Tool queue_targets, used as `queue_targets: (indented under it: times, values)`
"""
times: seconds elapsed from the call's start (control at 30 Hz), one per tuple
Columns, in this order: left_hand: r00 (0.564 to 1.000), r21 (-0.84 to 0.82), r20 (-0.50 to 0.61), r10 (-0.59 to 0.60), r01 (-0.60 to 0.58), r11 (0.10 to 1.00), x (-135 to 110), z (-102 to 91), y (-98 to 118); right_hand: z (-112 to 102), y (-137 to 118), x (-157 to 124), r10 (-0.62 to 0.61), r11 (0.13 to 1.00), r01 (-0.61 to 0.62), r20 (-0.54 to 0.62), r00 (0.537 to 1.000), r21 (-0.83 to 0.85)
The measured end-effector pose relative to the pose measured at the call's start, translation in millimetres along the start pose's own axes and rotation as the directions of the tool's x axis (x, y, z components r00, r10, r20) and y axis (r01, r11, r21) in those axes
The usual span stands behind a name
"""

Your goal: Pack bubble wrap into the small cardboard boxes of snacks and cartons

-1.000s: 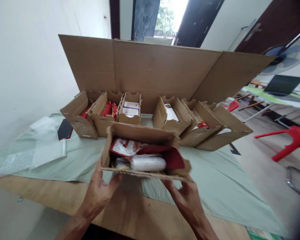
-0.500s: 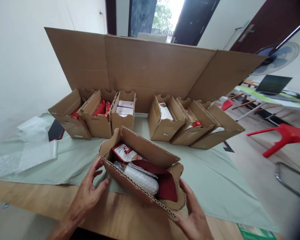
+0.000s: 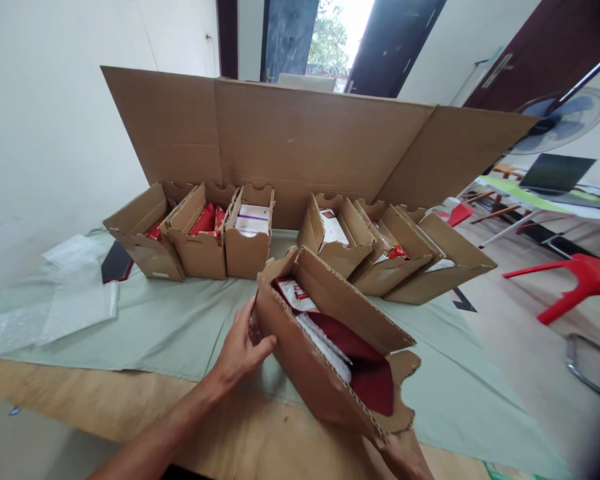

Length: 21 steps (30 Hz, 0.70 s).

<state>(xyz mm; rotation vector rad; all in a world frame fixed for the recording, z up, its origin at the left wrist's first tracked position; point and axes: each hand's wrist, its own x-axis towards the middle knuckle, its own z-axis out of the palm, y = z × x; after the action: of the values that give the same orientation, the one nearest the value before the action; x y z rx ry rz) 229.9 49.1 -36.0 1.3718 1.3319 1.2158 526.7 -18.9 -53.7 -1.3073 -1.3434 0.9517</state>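
Note:
An open-topped cardboard box (image 3: 307, 363) is between my hands at the table's front, turned at a slant. My left hand (image 3: 243, 347) grips its far left end, with the thumb against the near wall. At the near right corner my right hand (image 3: 403, 450) holds the box from below, its fingers mostly hidden. Inside the box are a red and white packet (image 3: 297, 295), a clear-wrapped item (image 3: 325, 347) partly hidden by the wall, and a dark red piece (image 3: 373, 380) that looks flat and flexible.
Several similar cardboard boxes (image 3: 247, 257) stand in two groups against a tall cardboard panel (image 3: 300, 133). Bubble wrap (image 3: 80, 293) and a dark red-edged item (image 3: 117, 261) lie on the left of the pale green cloth (image 3: 195, 333). A red stool (image 3: 580, 280) stands right.
The box has moved right and turned more steeply, its near end swinging toward me. My left hand followed it rightward. My right hand has slipped lower, largely behind the box.

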Motion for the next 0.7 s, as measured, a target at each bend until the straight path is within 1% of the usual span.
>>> queue_targets:
  times: [0.1,0.17,0.2,0.27,0.4,0.5,0.53,0.6,0.7]
  values:
    - [0.998,0.032,-0.005,0.061,-0.061,0.998,41.8,7.2,6.9,12.1,1.6,22.1,-0.006,0.999,0.01,-0.072,0.997,0.05]
    - [0.997,-0.022,-0.025,0.077,-0.078,0.997,54.6,12.3,9.1,25.1,3.1,37.4,-0.016,0.996,0.027,-0.125,0.992,0.086]
    - [0.996,-0.063,-0.019,0.092,-0.093,0.994,55.4,15.1,8.9,31.2,4.6,42.1,-0.022,0.995,0.034,-0.139,0.99,0.089]
    - [0.989,-0.126,0.032,0.145,-0.14,0.982,48.5,20.8,5.8,40.8,8.8,42.7,-0.034,0.997,0.044,-0.152,0.988,0.064]
    - [0.959,-0.16,0.146,0.243,-0.219,0.962,30.3,27.9,-5.5,52.8,16.3,20.8,-0.029,0.999,0.025,-0.121,0.992,-0.034]
    - [0.942,-0.23,0.193,0.276,-0.23,0.946,35.2,24.7,-11.7,65.8,16.8,12.2,-0.032,0.997,0.023,-0.105,0.994,-0.079]
    - [0.942,-0.256,0.201,0.27,-0.215,0.942,39.6,22.2,-13.1,70.7,16.3,14.0,-0.035,0.996,0.027,-0.095,0.995,-0.084]
    - [0.96,-0.278,0.187,0.21,-0.153,0.948,47.8,16.8,-15.5,77.7,15.1,23.0,-0.037,0.996,0.031,-0.073,0.997,-0.081]
    - [0.993,-0.264,0.114,0.036,-0.005,0.964,50.4,11.3,-18.1,75.8,11.0,36.0,-0.013,0.995,0.004,-0.087,0.996,-0.102]
